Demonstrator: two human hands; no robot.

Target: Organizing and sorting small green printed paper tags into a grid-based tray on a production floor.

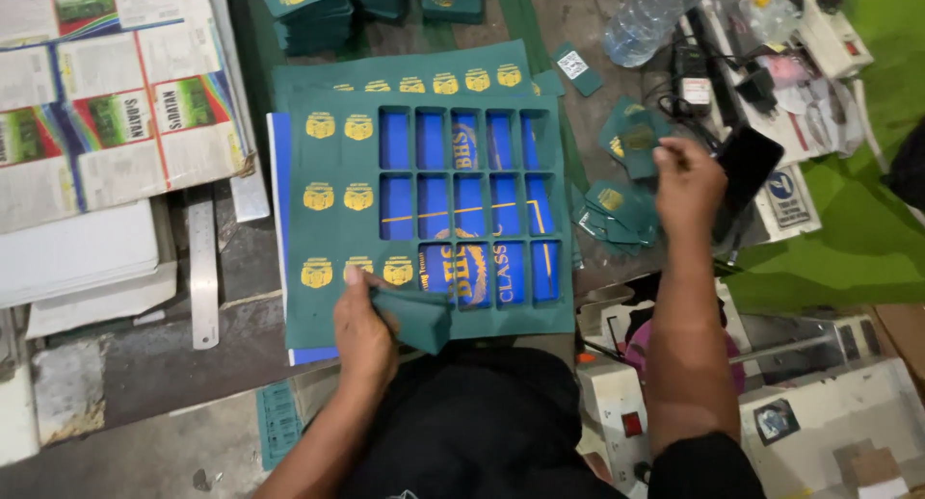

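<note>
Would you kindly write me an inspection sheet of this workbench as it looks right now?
Surface: worn grey bench, mostly covered.
Job's things: green die-cut sheet with gold emblems, many windows punched out, over a blue sheet; loose green cards piled on its right.
Clutter: printed sheets, metal ruler, plastic bottle, card stacks.
Grippers: left hand holds a green card; right hand holds green cards.
Cables: black adapter and leads.
Surroundings: white machine, green floor.
</note>
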